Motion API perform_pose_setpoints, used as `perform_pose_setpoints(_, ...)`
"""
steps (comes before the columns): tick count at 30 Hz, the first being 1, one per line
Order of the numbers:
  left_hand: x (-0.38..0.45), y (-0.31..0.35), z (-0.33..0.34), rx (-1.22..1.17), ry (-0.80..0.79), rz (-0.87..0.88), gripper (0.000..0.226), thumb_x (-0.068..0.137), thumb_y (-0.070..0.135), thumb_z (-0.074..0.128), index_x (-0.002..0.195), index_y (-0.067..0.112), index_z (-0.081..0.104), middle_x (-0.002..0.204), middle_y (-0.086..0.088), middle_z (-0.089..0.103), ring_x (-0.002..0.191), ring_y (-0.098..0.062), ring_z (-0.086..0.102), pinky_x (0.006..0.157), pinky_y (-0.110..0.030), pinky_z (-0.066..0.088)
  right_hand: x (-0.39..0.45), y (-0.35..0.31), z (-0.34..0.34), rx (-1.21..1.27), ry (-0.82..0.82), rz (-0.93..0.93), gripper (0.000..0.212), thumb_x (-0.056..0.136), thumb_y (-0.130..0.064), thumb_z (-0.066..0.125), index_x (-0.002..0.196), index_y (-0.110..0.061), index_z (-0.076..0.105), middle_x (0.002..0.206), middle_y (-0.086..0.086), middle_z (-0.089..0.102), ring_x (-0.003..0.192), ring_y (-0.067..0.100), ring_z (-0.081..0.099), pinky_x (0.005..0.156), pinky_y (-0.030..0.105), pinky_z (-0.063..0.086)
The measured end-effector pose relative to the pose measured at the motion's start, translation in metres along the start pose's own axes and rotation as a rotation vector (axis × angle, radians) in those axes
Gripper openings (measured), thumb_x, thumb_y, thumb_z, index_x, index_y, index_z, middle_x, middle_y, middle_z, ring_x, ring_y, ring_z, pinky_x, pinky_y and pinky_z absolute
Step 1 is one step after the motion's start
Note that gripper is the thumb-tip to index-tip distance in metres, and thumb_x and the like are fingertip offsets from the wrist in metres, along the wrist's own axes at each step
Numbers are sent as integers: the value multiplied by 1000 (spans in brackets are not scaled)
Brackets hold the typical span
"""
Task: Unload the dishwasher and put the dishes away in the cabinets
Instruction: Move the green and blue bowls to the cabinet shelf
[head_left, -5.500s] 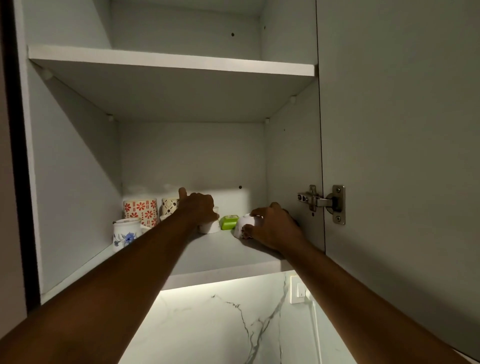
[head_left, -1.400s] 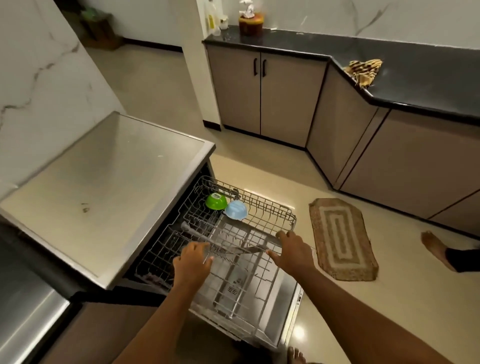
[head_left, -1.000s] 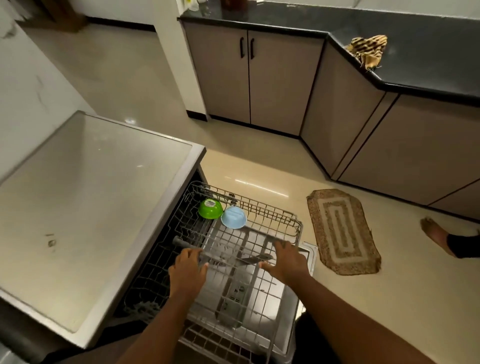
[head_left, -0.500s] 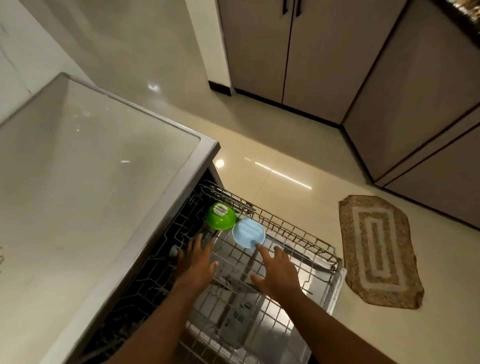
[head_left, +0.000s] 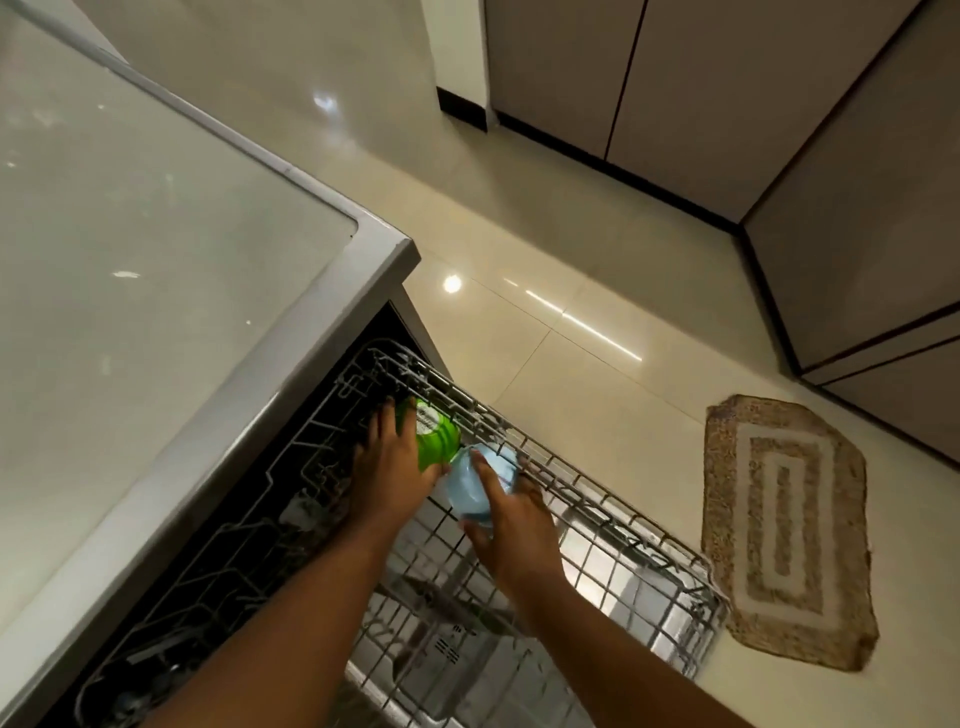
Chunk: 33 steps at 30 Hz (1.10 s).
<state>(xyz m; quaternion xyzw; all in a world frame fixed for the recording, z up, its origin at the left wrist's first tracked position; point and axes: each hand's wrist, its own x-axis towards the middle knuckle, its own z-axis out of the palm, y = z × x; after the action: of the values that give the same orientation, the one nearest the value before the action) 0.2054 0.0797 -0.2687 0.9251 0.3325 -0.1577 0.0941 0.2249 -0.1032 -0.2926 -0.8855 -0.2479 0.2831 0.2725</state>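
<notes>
The left hand (head_left: 390, 470) covers the near side of the green bowl (head_left: 438, 435), and the right hand (head_left: 511, 525) hides part of the blue bowl (head_left: 475, 486), which is motion-blurred. At seven o'clock the rack (head_left: 597, 512) recedes into the dark dishwasher (head_left: 322, 332); its contents there cannot be told. Both forearms run off the bottom edge.

I see both hands inside the pulled-out wire rack (head_left: 597, 525) of the dishwasher. My left hand (head_left: 389, 473) grips the green bowl (head_left: 439, 436); my right hand (head_left: 511, 525) grips the light blue bowl (head_left: 475, 488). The bowls touch, the green one at 10 o'clock from the blue. A woven mat (head_left: 784, 525) lies on the floor at 3 o'clock from the rack.
</notes>
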Motion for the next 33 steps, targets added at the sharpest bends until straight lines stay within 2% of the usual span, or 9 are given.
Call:
perform_pose_setpoints(5, 8, 6, 10, 23, 27, -4, 89, 79, 49, 74, 147, 11, 32, 152, -15, 33, 139, -33, 32, 107, -48, 35, 0, 14, 7, 56, 54, -45, 96, 84, -51, 70, 146, -64, -2, 137, 4, 57, 114, 18, 59, 93, 35, 53)
perform_pose_setpoints(8, 0, 5, 14, 19, 65, -2, 87, 78, 47, 75, 146, 11, 36, 150, -17, 36, 137, -36, 35, 107, -50, 33, -2, 20, 7, 46, 44, -70, 96, 85, -46, 72, 148, -62, 1, 135, 3, 56, 113, 17, 57, 91, 31, 53)
perform_pose_setpoints(14, -39, -11, 19, -60, 162, 43, 97, 73, 51, 79, 151, 16, 34, 153, -14, 36, 136, -36, 39, 101, -52, 43, -22, 17, 4, 49, 98, -103, 93, 79, -44, 78, 149, -56, 17, 150, 4, 38, 131, 24, 46, 101, 38, 51)
perform_pose_setpoints(17, -64, -25, 22, -136, 194, 56, 101, 69, 50, 82, 151, 14, 35, 153, -14, 38, 133, -38, 44, 97, -51, 47, -36, 22, 5, -39, 66, -219, 91, 77, -44, 80, 150, -51, 25, 159, 8, 25, 138, 29, 39, 103, 41, 50)
perform_pose_setpoints(20, -90, -39, 24, -174, 231, 98, 101, 70, 54, 80, 152, 16, 34, 153, -12, 36, 134, -36, 43, 100, -50, 46, -50, 27, -3, -61, 90, -294, 90, 73, -43, 84, 148, -48, 34, 157, 9, 29, 138, 29, 37, 101, 41, 51)
perform_pose_setpoints(23, -122, -46, 25, -225, 240, 102, 103, 69, 58, 79, 152, 21, 31, 155, -8, 34, 137, -33, 42, 103, -51, 43, -69, 27, -15, 32, 100, -274, 83, 73, -54, 78, 145, -47, 37, 155, 6, 29, 138, 25, 36, 103, 38, 48)
perform_pose_setpoints(26, -153, -44, 19, -207, 256, 96, 104, 63, 58, 83, 149, 21, 36, 150, -9, 42, 132, -33, 48, 102, -55, 40, -93, 26, -32, 72, 128, -301, 83, 71, -65, 74, 144, -46, 37, 153, -2, 27, 138, 17, 33, 106, 27, 40)
perform_pose_setpoints(28, -171, -41, 5, -198, 253, 119, 102, 65, 63, 80, 149, 21, 39, 151, -7, 43, 132, -29, 49, 105, -55, 37, -114, 23, -47, 75, 187, -313, 83, 71, -63, 75, 143, -46, 38, 151, -7, 27, 135, 13, 35, 104, 20, 41)
perform_pose_setpoints(33, -213, -34, -49, -241, 252, 151, 100, 67, 75, 61, 150, 24, 38, 149, -3, 45, 130, -27, 51, 97, -51, 44, -170, 7, -82, 77, 308, -227, 84, 69, -63, 74, 143, -52, 36, 147, -13, 27, 133, 18, 42, 99, 34, 51)
